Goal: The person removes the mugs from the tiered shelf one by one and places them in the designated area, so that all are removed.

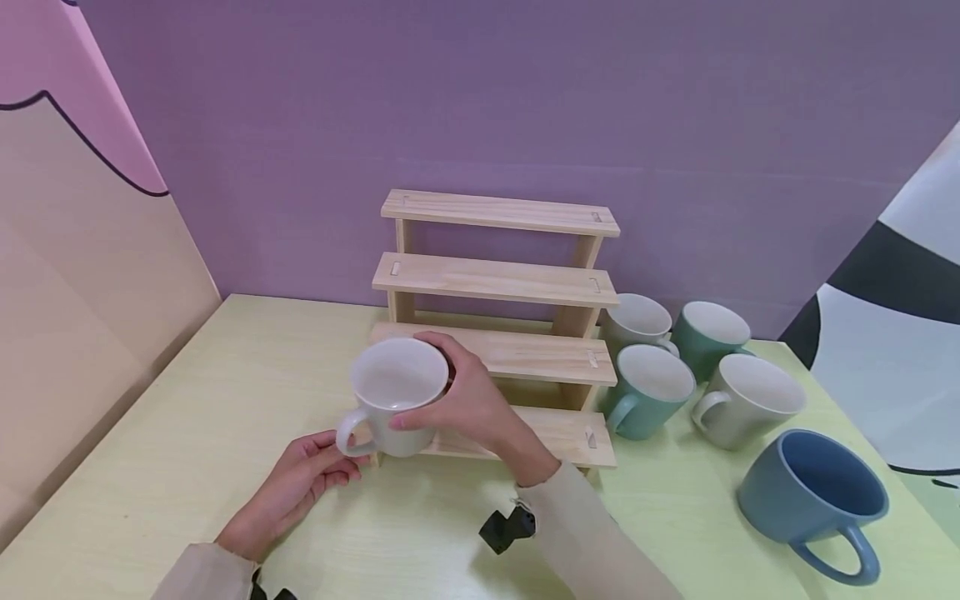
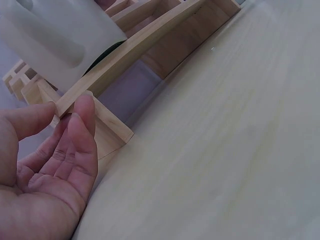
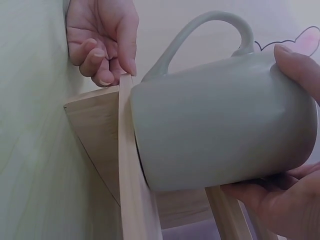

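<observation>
A pale grey-white mug [image 1: 396,408] stands at the left end of the lowest step of a wooden tiered rack [image 1: 495,279]. My right hand [image 1: 476,404] grips its body from the right, thumb at the front and fingers behind. The mug's handle points left and toward me, over my left hand [image 1: 292,487]. In the left wrist view, the left thumb and fingertips pinch the corner of the bottom board [image 2: 80,92]. From the right wrist view, the mug's base [image 3: 140,142] lies close against that board.
To the rack's right stand two teal mugs [image 1: 651,392] [image 1: 708,337] and two grey-white mugs [image 1: 636,321] [image 1: 748,400]. A larger blue mug [image 1: 810,483] is nearest me at the right. The pale wooden table [image 1: 172,433] meets a purple wall [image 1: 487,100] behind.
</observation>
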Demonstrator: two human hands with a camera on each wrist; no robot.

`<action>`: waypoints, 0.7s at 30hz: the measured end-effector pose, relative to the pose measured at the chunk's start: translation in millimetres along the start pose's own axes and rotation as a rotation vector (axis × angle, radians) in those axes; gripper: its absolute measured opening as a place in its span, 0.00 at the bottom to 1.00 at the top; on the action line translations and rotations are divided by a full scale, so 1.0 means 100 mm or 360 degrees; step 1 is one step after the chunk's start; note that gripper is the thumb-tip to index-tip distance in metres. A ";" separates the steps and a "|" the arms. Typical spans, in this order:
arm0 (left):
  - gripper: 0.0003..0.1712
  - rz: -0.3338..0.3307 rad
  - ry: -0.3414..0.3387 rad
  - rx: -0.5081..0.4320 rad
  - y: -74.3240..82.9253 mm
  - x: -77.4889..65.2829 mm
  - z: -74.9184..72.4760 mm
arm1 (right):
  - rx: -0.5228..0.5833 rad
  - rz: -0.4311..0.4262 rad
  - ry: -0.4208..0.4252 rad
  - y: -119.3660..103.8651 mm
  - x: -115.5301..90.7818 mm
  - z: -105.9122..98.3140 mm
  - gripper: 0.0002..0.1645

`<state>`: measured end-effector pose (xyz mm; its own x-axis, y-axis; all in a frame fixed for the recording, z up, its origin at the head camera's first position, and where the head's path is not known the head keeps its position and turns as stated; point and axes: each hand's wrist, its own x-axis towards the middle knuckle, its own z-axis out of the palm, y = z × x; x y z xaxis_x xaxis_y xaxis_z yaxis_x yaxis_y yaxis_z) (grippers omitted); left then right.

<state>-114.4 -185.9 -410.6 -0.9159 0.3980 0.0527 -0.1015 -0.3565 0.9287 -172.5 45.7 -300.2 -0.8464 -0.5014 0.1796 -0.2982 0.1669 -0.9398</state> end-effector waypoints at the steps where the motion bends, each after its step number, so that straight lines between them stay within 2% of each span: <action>1: 0.15 0.0003 -0.0005 -0.0004 0.00 0.00 0.00 | 0.0001 0.0004 0.0001 0.00 -0.01 -0.01 0.51; 5: 0.14 0.0004 0.0004 -0.0015 0.00 0.00 -0.01 | -0.0024 0.0023 0.0013 0.01 -0.06 -0.05 0.52; 11: 0.13 -0.0034 0.0073 0.0025 0.00 0.01 0.00 | -0.0044 0.0048 0.0027 -0.04 -0.15 -0.12 0.53; 21: 0.14 -0.0025 0.0036 -0.0027 -0.01 0.02 -0.01 | -0.0045 0.0055 0.0047 -0.07 -0.28 -0.22 0.53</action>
<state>-116.1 -185.3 -412.0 -0.9226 0.3846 0.0295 -0.1226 -0.3648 0.9230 -156.3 77.6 -292.7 -0.8690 -0.4696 0.1560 -0.2806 0.2079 -0.9370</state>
